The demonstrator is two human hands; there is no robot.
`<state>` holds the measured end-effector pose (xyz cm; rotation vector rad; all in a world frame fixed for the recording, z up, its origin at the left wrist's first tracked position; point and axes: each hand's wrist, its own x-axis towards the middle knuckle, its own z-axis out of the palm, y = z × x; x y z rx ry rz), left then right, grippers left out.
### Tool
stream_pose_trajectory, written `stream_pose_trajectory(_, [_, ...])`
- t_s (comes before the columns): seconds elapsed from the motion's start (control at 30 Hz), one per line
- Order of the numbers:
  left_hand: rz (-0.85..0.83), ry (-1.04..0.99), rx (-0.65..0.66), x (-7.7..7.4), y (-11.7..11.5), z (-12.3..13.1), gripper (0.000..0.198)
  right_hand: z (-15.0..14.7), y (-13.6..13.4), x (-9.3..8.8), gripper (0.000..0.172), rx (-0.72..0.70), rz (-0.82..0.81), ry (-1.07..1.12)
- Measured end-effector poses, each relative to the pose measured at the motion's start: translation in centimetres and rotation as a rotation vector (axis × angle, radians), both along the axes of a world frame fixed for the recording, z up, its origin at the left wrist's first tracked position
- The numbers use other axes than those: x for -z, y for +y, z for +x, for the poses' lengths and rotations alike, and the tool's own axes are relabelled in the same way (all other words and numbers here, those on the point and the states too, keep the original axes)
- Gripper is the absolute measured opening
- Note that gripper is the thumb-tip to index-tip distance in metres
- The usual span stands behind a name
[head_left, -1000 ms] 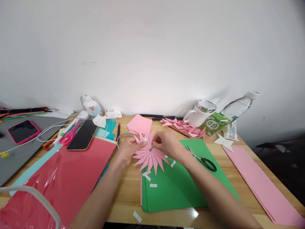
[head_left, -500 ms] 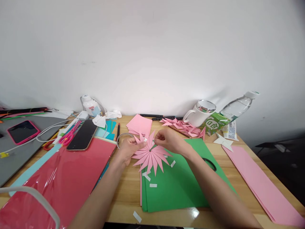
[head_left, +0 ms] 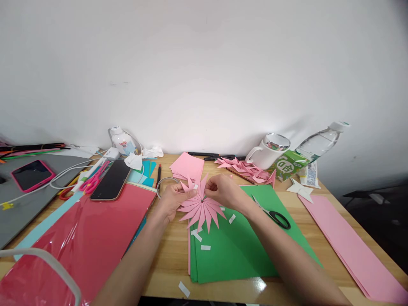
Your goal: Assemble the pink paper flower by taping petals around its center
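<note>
Above the middle of the tabletop [head_left: 165, 263], at the back left corner of the green paper stack [head_left: 236, 250], you have the pink paper star [head_left: 204, 212] facing you, its many points fanned around a small central hole. Your left hand [head_left: 170, 197] is at its left side, grip pinching the star with the thumb laid across the front, beside a small white tab [head_left: 195, 187]. Your right hand [head_left: 223, 189] is bent in at the upper right, near the hole, fingertips bunched; whether that grip pinches a point or only touches it cannot be told.

White strips [head_left: 205, 247] lie on the green stack just below the star, and the black-handled scissors [head_left: 277, 219] lie toward its right side, beyond your right forearm. Toward the tabletop's back edge are a stack of pink squares [head_left: 187, 165], a heap of folded pink pieces [head_left: 247, 170] and a white mug [head_left: 266, 155]. Long pink sheets [head_left: 347, 246] run along the right edge; red paper [head_left: 89, 238] spreads over the front left, with a dark phone [head_left: 110, 180] at its back end.
</note>
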<state>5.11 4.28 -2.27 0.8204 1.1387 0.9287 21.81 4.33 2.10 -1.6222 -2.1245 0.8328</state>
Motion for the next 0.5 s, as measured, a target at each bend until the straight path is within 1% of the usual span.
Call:
stream_pose_trajectory(0.13, [0.004, -0.011, 0.021, -0.4, -0.1, 0.1, 0.034, -0.1, 0.0, 0.2, 0.013, -0.003, 0.014, -0.036])
stream_pose_trajectory(0.23, [0.019, -0.017, 0.042, -0.7, -0.2, 0.0, 0.032, 0.3, 0.1, 0.2, 0.010, -0.042, -0.008, 0.014])
stream_pose_trajectory(0.33, [0.023, -0.022, 0.051, -0.9, -0.2, 0.0, 0.031, 1.1, 0.6, 0.2, 0.007, -0.087, -0.078, 0.101])
stream_pose_trajectory(0.43, [0.012, -0.024, 0.044, -1.0, -0.2, 0.0, 0.032, 2.1, 1.3, 0.1, 0.010, -0.106, -0.159, 0.140])
stream_pose_trajectory(0.5, [0.004, -0.038, 0.067, -0.9, -0.2, -0.1, 0.032, 2.6, 1.8, 0.3, 0.013, -0.108, -0.218, 0.159])
